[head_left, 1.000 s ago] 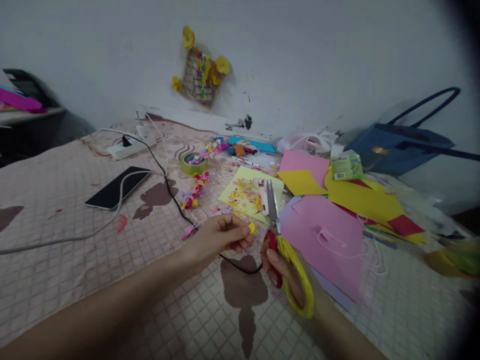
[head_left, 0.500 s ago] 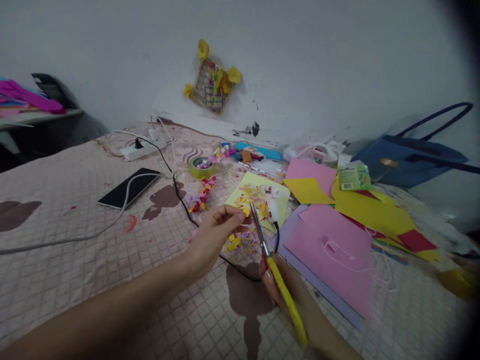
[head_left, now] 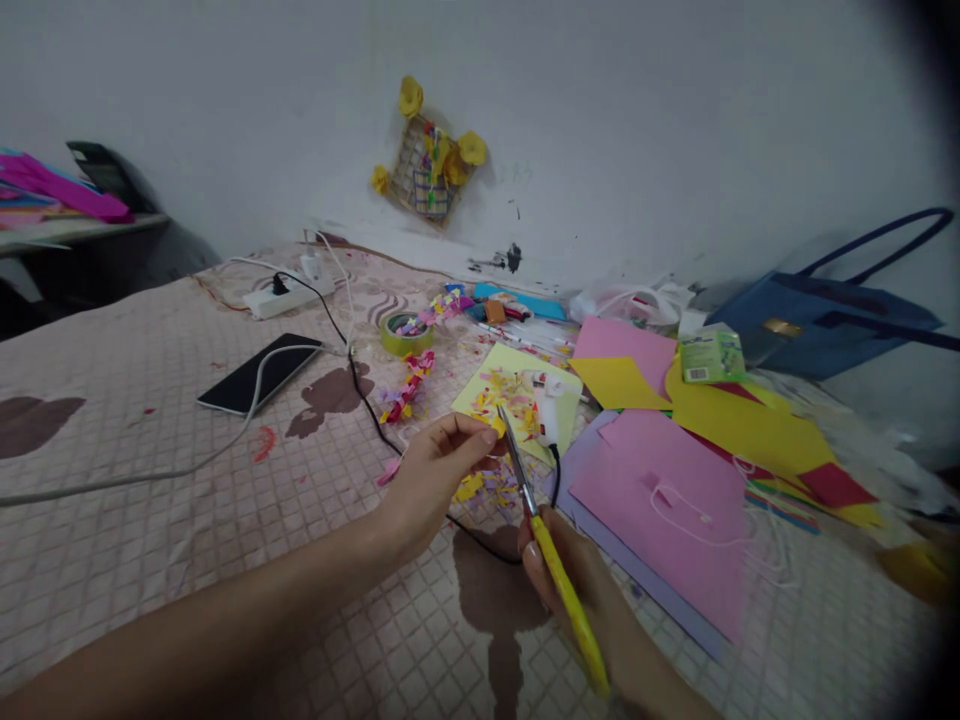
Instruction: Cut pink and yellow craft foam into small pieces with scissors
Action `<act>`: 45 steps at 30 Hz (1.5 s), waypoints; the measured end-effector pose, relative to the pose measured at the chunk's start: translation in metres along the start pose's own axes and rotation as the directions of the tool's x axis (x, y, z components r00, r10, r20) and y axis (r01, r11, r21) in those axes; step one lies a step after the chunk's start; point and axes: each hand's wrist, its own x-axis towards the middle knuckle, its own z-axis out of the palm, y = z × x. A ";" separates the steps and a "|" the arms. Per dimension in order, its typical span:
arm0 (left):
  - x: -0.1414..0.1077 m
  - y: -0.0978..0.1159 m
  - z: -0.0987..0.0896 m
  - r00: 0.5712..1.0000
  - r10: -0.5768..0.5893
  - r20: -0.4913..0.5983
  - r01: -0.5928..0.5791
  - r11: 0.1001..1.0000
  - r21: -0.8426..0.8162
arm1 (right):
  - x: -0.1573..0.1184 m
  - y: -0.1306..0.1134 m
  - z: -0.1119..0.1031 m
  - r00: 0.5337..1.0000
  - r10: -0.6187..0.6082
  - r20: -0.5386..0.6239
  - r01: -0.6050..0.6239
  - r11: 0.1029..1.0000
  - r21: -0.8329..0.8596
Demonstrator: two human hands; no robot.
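Observation:
My left hand pinches a small piece of yellow paper between thumb and fingers. In my right hand is a pair of scissors with yellow handles, gripped around the handles. Its blades point up and away, their tips right beside the yellow piece. Beyond my hands, a pale yellow sheet carries many paper scraps and a white glue gun. More yellow and purple scraps lie on the cloth below the fingers.
A tablet-like device and a power strip lie left, with cables across the patterned cloth. Green tape and a paper garland sit ahead. Pink sheets, yellow sheets and a blue bag are at right.
The scissor blades look closer together than before, beside the yellow piece. Both hands stay in nearly the same place, and the view has shifted very slightly.

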 end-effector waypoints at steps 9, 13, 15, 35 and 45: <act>-0.003 -0.003 0.001 1.000 -0.027 0.011 0.027 1.000 -0.010 | 0.001 -0.001 -0.001 1.000 -0.002 -0.028 0.002 1.000 0.008; -0.004 -0.003 0.002 1.000 -0.028 0.012 0.028 1.000 -0.001 | 0.001 -0.005 -0.001 0.999 -0.013 -0.029 0.014 0.999 0.050; -0.004 -0.003 0.002 1.000 -0.017 0.010 0.017 1.000 -0.007 | 0.001 -0.005 0.000 1.000 -0.015 -0.021 0.017 0.996 0.082; -0.005 -0.004 0.002 1.000 -0.023 -0.012 0.024 0.999 0.046 | 0.006 0.002 -0.003 1.000 0.015 -0.023 -0.012 0.994 0.108; -0.005 -0.002 0.003 1.000 -0.008 -0.011 0.009 0.999 0.048 | 0.002 -0.005 -0.002 0.999 0.033 -0.035 -0.031 0.999 0.044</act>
